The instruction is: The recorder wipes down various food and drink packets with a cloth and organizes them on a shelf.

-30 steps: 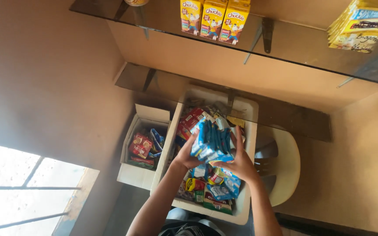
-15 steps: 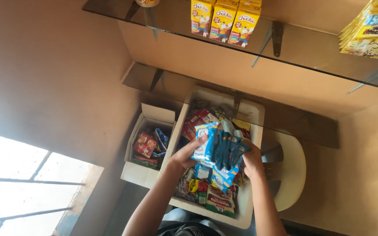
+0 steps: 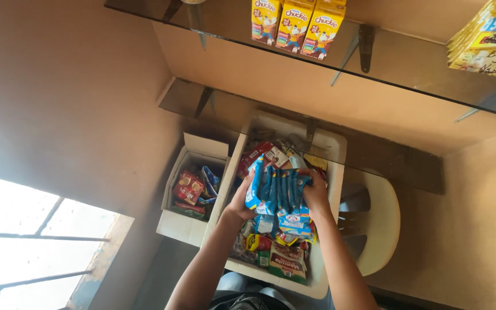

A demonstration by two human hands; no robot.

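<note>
**Holding a stack of blue packets over the white tub**

Looking down through the head camera, both hands meet on a bundle of blue snack packets (image 3: 276,189) raised just above a white plastic tub (image 3: 334,143) that is crammed with mixed sachets and wrappers. The left hand (image 3: 242,198) cups the bundle's left end, fingers curled up around it; the right hand (image 3: 316,192) presses on the right end from above. Each grip is closed on the packets, so the bundle is squeezed between the two palms rather than pinched by fingertips.

The packets stand on edge, side by side like files, their flat faces toward one another. The bundle's long axis runs left to right across the picture, from one hand to the other, while each single packet runs roughly top to bottom in the frame, sloping a little to the right.

Judging from this hold, doing it well means keeping even inward pressure from both ends so the middle packets do not slip down, and keeping the row level over the tub.

Beside the tub, to its left, an open cardboard box (image 3: 193,227) holds red and blue wrappers. A pale plastic chair (image 3: 383,229) sits to the right. Overhead, a glass shelf (image 3: 409,63) carries yellow drink cartons (image 3: 297,23) and, farther right, a stack of yellow packs (image 3: 486,40).
</note>
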